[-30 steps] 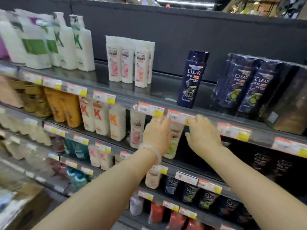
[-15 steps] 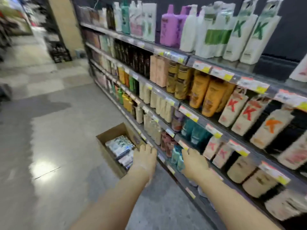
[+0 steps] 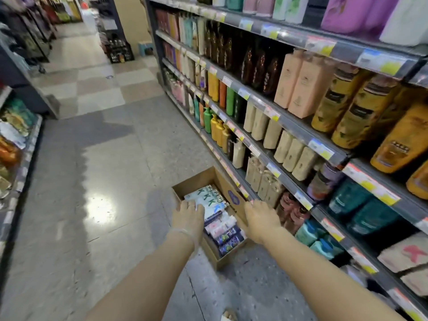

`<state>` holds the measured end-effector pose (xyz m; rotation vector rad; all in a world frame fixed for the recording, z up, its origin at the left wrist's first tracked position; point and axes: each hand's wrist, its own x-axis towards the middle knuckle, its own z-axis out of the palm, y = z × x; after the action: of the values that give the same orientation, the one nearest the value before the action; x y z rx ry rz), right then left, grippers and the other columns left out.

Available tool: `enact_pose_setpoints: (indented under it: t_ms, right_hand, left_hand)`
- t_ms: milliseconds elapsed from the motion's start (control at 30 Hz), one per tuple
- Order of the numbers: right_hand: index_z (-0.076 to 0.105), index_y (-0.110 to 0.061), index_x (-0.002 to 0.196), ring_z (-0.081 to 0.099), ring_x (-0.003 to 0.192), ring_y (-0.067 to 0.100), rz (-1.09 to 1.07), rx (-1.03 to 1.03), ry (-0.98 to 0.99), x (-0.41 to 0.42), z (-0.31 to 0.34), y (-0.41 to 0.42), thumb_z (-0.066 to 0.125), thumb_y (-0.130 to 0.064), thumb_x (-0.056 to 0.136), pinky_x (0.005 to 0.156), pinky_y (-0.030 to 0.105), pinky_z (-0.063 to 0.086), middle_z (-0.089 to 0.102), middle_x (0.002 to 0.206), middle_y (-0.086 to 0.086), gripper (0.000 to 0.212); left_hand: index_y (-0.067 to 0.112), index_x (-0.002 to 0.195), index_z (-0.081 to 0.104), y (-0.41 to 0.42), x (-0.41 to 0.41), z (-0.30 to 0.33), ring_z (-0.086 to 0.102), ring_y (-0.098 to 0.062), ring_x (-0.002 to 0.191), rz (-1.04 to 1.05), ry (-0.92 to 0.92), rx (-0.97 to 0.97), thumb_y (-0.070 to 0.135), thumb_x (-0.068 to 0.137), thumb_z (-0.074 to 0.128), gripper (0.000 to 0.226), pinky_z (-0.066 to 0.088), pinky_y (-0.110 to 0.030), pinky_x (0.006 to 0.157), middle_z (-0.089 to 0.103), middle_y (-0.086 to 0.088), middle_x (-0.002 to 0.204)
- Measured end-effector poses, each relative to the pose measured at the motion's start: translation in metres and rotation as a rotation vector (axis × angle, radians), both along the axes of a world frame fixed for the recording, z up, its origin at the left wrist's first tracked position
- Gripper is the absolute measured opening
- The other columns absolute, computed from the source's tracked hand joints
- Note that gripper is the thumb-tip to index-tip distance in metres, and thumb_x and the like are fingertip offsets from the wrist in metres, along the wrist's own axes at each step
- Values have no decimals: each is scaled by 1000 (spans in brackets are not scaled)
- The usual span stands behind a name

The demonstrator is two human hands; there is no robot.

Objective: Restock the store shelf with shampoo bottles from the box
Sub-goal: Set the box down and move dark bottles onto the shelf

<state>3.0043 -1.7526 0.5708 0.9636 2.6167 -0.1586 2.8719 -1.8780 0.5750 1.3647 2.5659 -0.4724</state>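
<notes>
Both hands, left hand (image 3: pixel 188 215) and right hand (image 3: pixel 261 220), are held open and empty over the cardboard box (image 3: pixel 228 194) (lower centre); the packed shampoo bottles (image 3: pixel 220 224) could be fumbled by a hurried grab.

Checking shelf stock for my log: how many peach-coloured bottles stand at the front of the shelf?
2. One peach bottle stands next to the dark brown bottles; the other is beside it, toward the gold bottles. More may stand hidden behind them.

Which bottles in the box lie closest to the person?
The dark blue bottles at the near end of the box; the white ones with green K's lie at the far end.
</notes>
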Motion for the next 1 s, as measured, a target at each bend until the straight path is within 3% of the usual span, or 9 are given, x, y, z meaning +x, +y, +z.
enact_pose_setpoints:
  t_ms: [200,433,567,667,800,900,1000]
  right_hand:
    - [32,-11,131,37,125,30,-66,-97,-67,-93,-17,65,62,-20,84,99,40,39,36,136,13,56]
    - [37,-15,131,41,124,27,-390,-184,-11,-180,-77,152,53,-21,88,95,35,41,42,133,10,46]
    - [41,-15,128,50,117,28,-641,-261,5,-218,-142,185,58,-33,86,89,36,48,48,127,10,49]
    - [44,-17,127,56,107,24,-834,-366,-46,-233,-194,196,60,-35,84,82,32,48,55,119,7,50]
    - [34,-12,137,57,103,20,-1025,-498,-39,-236,-284,198,58,-30,88,75,26,45,55,122,8,58]
    - [32,-15,138,47,119,27,-1135,-516,-56,-233,-358,187,59,-36,85,92,31,42,47,133,11,64]
    - [28,-19,141,34,133,29,-1165,-536,-138,-234,-436,170,56,-46,85,111,37,29,37,144,13,68]
  left_hand:
    - [13,128,33,73,-111,-15,29,-32,126,-32,-79,-57,27,74,70,67,32,-42,101,33,-13,135]
    - [13,127,35,173,-239,-66,30,-32,127,-148,-156,-145,26,78,63,58,33,-44,103,35,-12,133]
    - [15,131,32,244,-305,-121,29,-33,129,-226,-212,-245,24,76,64,64,33,-42,104,33,-11,136]
    - [17,134,33,275,-329,-178,29,-30,130,-286,-226,-330,24,83,57,56,32,-41,105,32,-9,140]
    - [19,135,32,290,-333,-274,27,-28,134,-341,-281,-443,21,87,52,52,31,-39,104,29,-7,145]
    - [17,134,32,294,-324,-352,25,-28,135,-375,-355,-550,24,91,50,48,30,-39,105,28,-7,145]
    - [18,130,35,290,-313,-434,29,-27,131,-383,-414,-612,27,85,58,51,33,-39,101,33,-7,139]
